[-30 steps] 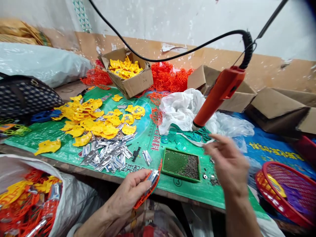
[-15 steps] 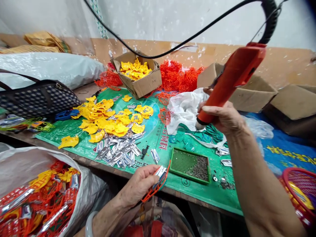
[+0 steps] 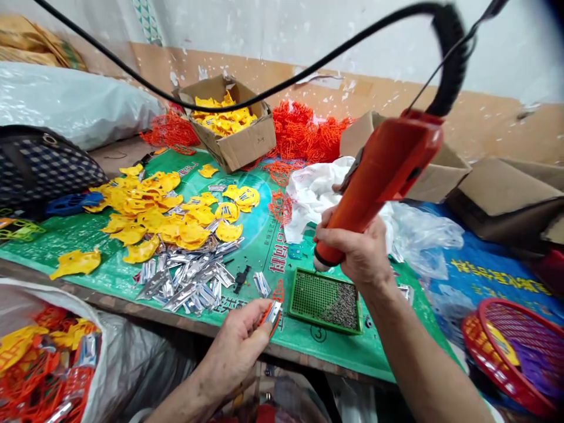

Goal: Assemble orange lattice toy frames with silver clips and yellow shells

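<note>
My right hand (image 3: 359, 244) is wrapped round a red electric screwdriver (image 3: 379, 182), which slants down to the left. Its tip is over the far edge of a green perforated tray (image 3: 308, 296), where small screws (image 3: 346, 305) are heaped on the right side. Near the table's front edge, my left hand (image 3: 242, 332) pinches a silver metal clip (image 3: 274, 312) with an orange-red plastic piece against it; the fingers cover much of both. Beyond that hand lie a pile of silver metal clips (image 3: 189, 282) and a pile of yellow plastic pieces (image 3: 154, 211).
A cardboard box (image 3: 247, 141) of yellow pieces stands at the back, beside orange-red netting (image 3: 304, 129). At lower left is a white sack (image 3: 110, 335) of mixed parts; a red basket (image 3: 469, 329) sits at right. A black cable (image 3: 291, 82) hangs across the view.
The screwdriver in my right hand has come down and left toward the screw tray. My left hand has turned the clip, so less of the orange-red piece shows. The view has shifted right.
</note>
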A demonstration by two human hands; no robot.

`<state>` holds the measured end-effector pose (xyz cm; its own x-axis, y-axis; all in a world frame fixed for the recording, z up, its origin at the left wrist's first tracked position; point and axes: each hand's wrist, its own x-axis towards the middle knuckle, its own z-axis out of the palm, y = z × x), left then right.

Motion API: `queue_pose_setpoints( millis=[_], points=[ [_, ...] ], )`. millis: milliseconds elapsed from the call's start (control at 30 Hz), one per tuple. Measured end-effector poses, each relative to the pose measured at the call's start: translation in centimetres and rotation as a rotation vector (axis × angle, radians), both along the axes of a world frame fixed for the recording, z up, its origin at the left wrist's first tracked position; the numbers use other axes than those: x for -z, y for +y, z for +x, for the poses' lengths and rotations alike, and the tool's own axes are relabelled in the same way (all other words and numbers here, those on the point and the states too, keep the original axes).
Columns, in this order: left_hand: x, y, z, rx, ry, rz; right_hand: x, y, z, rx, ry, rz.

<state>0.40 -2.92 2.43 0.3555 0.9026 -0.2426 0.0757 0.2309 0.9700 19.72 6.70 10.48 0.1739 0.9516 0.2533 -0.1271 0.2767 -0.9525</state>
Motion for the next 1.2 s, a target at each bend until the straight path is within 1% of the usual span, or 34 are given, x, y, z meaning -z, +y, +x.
queue_pose_setpoints(
  millis=[100, 200, 333, 400, 567, 767, 1000, 1200],
  points=[
    [0.3, 0.2, 0.1, -0.038, -0.031, -0.022, 1.9, -0.1, -0.8, 0.089, -0.028, -0.034],
    [0.2, 0.3, 0.0, -0.062, -0.083, -0.056, 3.6, 0.0, -1.2, 0.166, -0.048, -0.023],
    [0.0, 0.5, 0.0, -0.088, -0.137, -0.118, 4.7, 0.2, -1.2, 0.221, -0.048, 0.016],
    [0.1, 0.6, 0.1, -0.103, -0.129, -0.139, 4.9, 0.1, -1.2, 0.223, -0.060, 0.021],
    [0.3, 0.6, 0.3, -0.110, -0.080, -0.119, 5.3, 0.0, -1.3, 0.242, -0.117, 0.016],
    [0.6, 0.5, 0.4, -0.097, -0.097, -0.140, 5.6, 0.0, -1.5, 0.244, -0.050, 0.010],
    [0.2, 0.5, 0.5, -0.075, -0.107, -0.134, 5.9, 0.1, -1.3, 0.238, -0.067, 0.014],
    [0.6, 0.6, 0.7, -0.084, -0.096, -0.140, 5.9, 0.0, -1.4, 0.215, -0.059, 0.034]
  ],
)
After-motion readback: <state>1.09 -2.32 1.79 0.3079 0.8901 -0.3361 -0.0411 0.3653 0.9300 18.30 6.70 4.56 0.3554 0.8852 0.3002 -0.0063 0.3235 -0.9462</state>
